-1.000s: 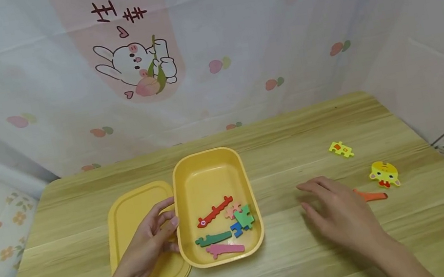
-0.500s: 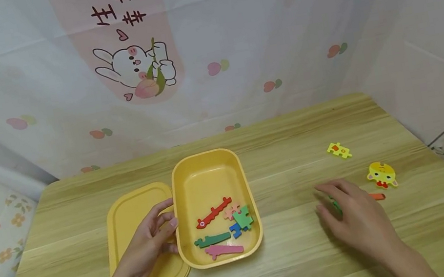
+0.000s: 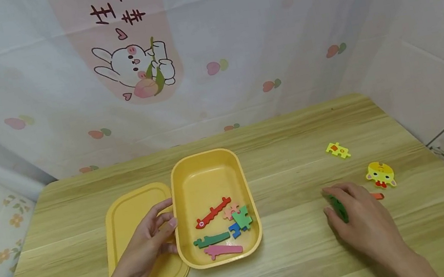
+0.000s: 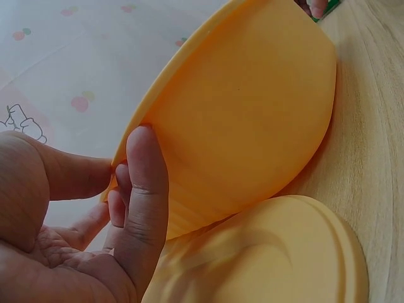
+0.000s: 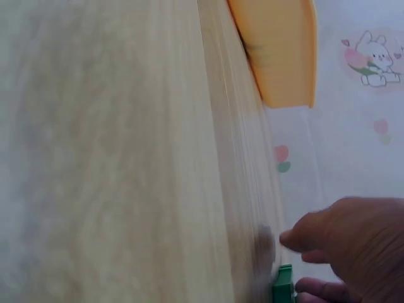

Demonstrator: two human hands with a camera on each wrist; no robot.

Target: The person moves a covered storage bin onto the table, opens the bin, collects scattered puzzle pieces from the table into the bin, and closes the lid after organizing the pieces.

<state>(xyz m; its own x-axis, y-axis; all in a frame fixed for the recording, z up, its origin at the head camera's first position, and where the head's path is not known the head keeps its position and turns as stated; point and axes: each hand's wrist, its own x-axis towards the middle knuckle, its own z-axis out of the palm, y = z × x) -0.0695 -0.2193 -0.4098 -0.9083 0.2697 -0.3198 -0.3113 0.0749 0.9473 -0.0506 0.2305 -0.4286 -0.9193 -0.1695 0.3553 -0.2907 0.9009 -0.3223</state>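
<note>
My left hand [image 3: 151, 240] grips the near-left wall of a yellow plastic box [image 3: 206, 176]; in the left wrist view its thumb and fingers pinch the box rim [image 4: 148, 104]. Inside the box lie a red strip-shaped piece [image 3: 213, 213], a dark green piece [image 3: 212, 240], a pink piece [image 3: 224, 249] and small jigsaw pieces, one light green [image 3: 242, 218]. My right hand [image 3: 365, 219] is low over the table at right, thumb and index finger spread around a green puzzle piece [image 3: 339, 208]. In the right wrist view, the thumb stands apart from this green piece [image 5: 284, 284].
The yellow lid [image 3: 136, 208] lies under my left hand, beside the box. Right of the box are a yellow jigsaw piece [image 3: 337, 150], a yellow animal-head piece [image 3: 380, 175] and an orange piece [image 3: 377, 196], partly covered by my right hand. A printed curtain [image 3: 230, 33] stands behind the table.
My right hand has moved right and nearer the person, coming around the green piece and covering more of the orange one. The left hand keeps its hold on the box.
</note>
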